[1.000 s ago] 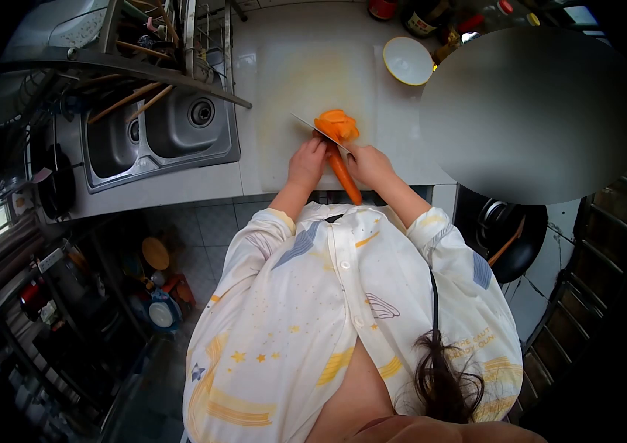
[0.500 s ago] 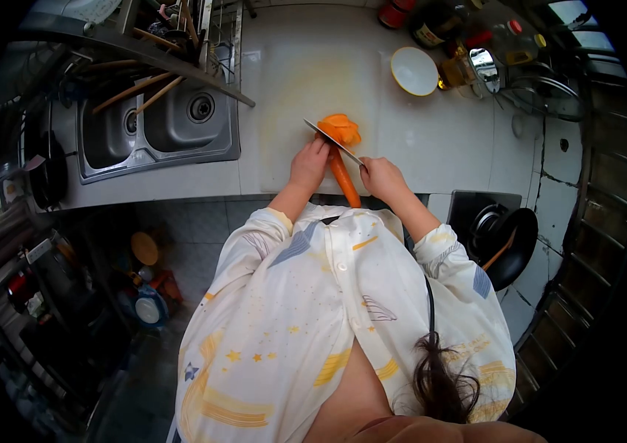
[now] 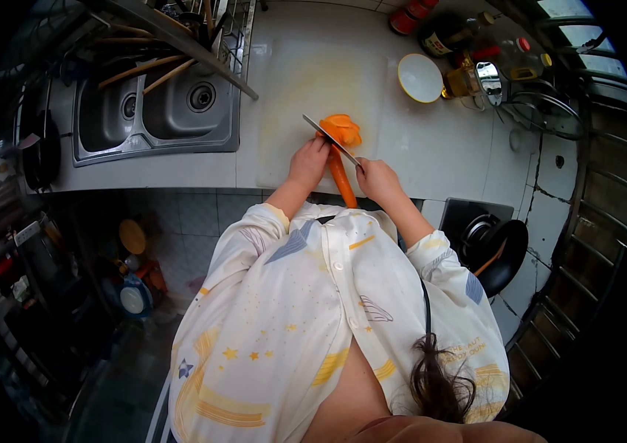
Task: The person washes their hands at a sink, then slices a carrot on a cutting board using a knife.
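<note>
An orange carrot (image 3: 340,179) lies on a pale cutting board (image 3: 300,87), its lower end pointing toward my body. My left hand (image 3: 310,160) is closed beside its upper part, with the fingertips against the carrot close to the blade. In my right hand (image 3: 377,179) is the handle of a knife (image 3: 315,125), whose blade slants across the carrot from upper left to lower right. Beyond the blade sits a small heap of carrot slices (image 3: 343,129). Part of the carrot's upper end is hidden under the knife and fingers.
A double steel sink (image 3: 184,111) is at the left, under a metal rack (image 3: 202,55) with chopsticks. A white bowl (image 3: 420,78) and several bottles (image 3: 524,63) stand at the back right. A black pan (image 3: 504,258) rests by the stove at the right.
The camera view has shifted and turned slightly. Both hands, the knife and the carrot keep nearly the same arrangement.
</note>
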### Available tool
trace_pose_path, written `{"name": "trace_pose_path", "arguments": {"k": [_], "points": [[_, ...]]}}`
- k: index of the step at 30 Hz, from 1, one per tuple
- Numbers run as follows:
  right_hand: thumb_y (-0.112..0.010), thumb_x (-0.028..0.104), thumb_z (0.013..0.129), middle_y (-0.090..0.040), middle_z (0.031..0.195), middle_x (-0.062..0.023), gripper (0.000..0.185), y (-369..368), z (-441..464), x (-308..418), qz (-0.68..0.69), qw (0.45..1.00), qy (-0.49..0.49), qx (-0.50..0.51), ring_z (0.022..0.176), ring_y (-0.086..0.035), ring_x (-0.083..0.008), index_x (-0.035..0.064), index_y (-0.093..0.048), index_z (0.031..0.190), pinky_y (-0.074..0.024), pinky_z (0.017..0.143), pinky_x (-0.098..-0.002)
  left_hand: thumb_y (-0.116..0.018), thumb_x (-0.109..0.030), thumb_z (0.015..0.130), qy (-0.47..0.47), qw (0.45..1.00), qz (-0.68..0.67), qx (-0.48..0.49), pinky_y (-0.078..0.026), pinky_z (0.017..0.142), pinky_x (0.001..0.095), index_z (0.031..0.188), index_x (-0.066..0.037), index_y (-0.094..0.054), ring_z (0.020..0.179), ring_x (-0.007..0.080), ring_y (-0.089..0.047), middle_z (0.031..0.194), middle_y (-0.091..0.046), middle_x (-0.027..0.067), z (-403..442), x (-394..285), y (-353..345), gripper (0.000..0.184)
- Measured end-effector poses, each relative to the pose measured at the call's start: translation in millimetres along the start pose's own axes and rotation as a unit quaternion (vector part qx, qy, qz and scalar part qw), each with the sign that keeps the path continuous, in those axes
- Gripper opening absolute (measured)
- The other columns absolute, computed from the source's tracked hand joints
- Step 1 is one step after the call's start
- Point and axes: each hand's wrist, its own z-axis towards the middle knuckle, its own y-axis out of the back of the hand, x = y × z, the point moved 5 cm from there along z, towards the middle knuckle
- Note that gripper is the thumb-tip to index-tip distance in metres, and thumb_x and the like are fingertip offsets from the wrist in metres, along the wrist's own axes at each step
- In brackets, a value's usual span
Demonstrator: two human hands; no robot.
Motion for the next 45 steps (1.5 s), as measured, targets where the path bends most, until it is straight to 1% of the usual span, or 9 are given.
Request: {"name": "trace_pose_path", "arguments": {"k": [6, 10, 18, 25, 28, 33, 35, 39, 45], "points": [[-0.053, 0.016, 0.088, -0.067, 0.088, -0.0217, 0.023, -28.3, 34.9, 4.7, -0.018, 1.000, -0.008, 0.022, 0.082, -0.065, -0.0398, 0.0050, -0.067, 0.102, -0.0515, 0.073, -0.0484, -0.066, -0.016, 0.082, -0.004, 1.000, 0.025, 0.012, -0.053, 0.078, 0.0401, 0.105, -0.008, -0.060, 0.097, 0.0293, -0.059, 0.112, -0.059, 0.0073, -0.3, -0.6, -0.8, 0.025], [-0.055, 0.012, 0.085, -0.066, 0.080, -0.0227, 0.028, -19.2, 33.2, 8.1, -0.015, 0.999, 0.031, -0.009, 0.075, -0.064, -0.0417, 0.0087, -0.066, 0.111, -0.0523, 0.069, -0.0499, -0.065, -0.016, 0.082, 0.006, 0.999, 0.034, 0.033, -0.053, 0.079, 0.0408, 0.105, -0.007, -0.060, 0.097, 0.0297, -0.059, 0.114, -0.058, 0.0082, 0.8, 0.7, -3.8, 0.025], [-0.057, 0.014, 0.086, -0.066, 0.079, -0.0224, 0.019, 2.9, 7.5, 7.9, 0.004, 1.000, 0.008, 0.004, 0.075, -0.063, -0.0418, 0.0059, -0.069, 0.098, -0.0522, 0.069, -0.0486, -0.061, -0.010, 0.082, 0.009, 0.999, 0.026, 0.031, -0.053, 0.081, 0.0413, 0.113, -0.008, -0.058, 0.100, 0.0304, -0.059, 0.113, -0.059, 0.0099, -3.3, 1.6, -4.3, 0.031], [-0.056, 0.014, 0.085, -0.065, 0.078, -0.0227, 0.017, -10.4, 26.2, 15.1, -0.023, 1.000, 0.010, -0.012, 0.074, -0.063, -0.0423, 0.0045, -0.067, 0.094, -0.0516, 0.068, -0.0502, -0.063, -0.011, 0.082, -0.003, 1.000, 0.007, -0.003, -0.053, 0.080, 0.0416, 0.106, -0.008, -0.059, 0.099, 0.0301, -0.059, 0.113, -0.058, 0.0088, -2.6, 3.6, -5.4, 0.024], [-0.053, 0.018, 0.089, -0.067, 0.087, -0.0217, 0.022, -19.0, 36.3, 17.9, -0.028, 0.999, 0.011, 0.012, 0.081, -0.064, -0.0417, 0.0063, -0.067, 0.100, -0.0513, 0.072, -0.0499, -0.065, -0.014, 0.082, 0.003, 1.000, 0.004, -0.005, -0.053, 0.080, 0.0417, 0.103, -0.008, -0.059, 0.097, 0.0299, -0.059, 0.111, -0.058, 0.0083, -4.0, 2.3, -3.0, 0.023], [-0.056, 0.012, 0.084, -0.065, 0.078, -0.0236, 0.018, -8.0, 24.6, 18.4, 0.007, 0.999, 0.033, -0.030, 0.075, -0.063, -0.0426, 0.0038, -0.067, 0.095, -0.0517, 0.069, -0.0498, -0.065, -0.013, 0.081, 0.021, 0.999, 0.009, 0.028, -0.053, 0.079, 0.0414, 0.102, -0.008, -0.058, 0.096, 0.0300, -0.060, 0.107, -0.059, 0.0086, -4.7, 2.5, -3.0, 0.023], [-0.056, 0.012, 0.084, -0.065, 0.078, -0.0236, 0.018, -6.3, 16.1, 10.4, 0.004, 0.999, 0.029, -0.022, 0.075, -0.063, -0.0428, 0.0036, -0.067, 0.095, -0.0517, 0.069, -0.0494, -0.059, -0.014, 0.085, 0.032, 0.998, 0.034, 0.035, -0.054, 0.082, 0.0372, 0.104, -0.010, -0.061, 0.100, 0.0253, -0.060, 0.114, -0.059, 0.0068, -5.8, 2.3, -5.4, 0.019], [-0.053, 0.014, 0.087, -0.066, 0.084, -0.0256, 0.021, -2.7, 11.0, 5.5, -0.014, 0.999, 0.006, 0.033, 0.080, -0.064, -0.0433, 0.0024, -0.067, 0.097, -0.0517, 0.072, -0.0506, -0.062, -0.009, 0.080, 0.010, 1.000, 0.011, 0.010, -0.053, 0.079, 0.0415, 0.108, -0.007, -0.059, 0.098, 0.0303, -0.060, 0.110, -0.059, 0.0103, -5.4, 5.8, -8.3, 0.027], [-0.056, 0.013, 0.087, -0.064, 0.077, -0.0247, 0.016, -4.1, 10.1, 5.1, -0.006, 1.000, 0.022, -0.012, 0.074, -0.062, -0.0427, 0.0010, -0.066, 0.088, -0.0512, 0.068, -0.0494, -0.062, -0.009, 0.081, 0.009, 0.999, 0.030, 0.023, -0.053, 0.080, 0.0404, 0.109, -0.007, -0.059, 0.098, 0.0297, -0.060, 0.112, -0.059, 0.0104, -3.7, 4.7, -5.2, 0.029]]}}
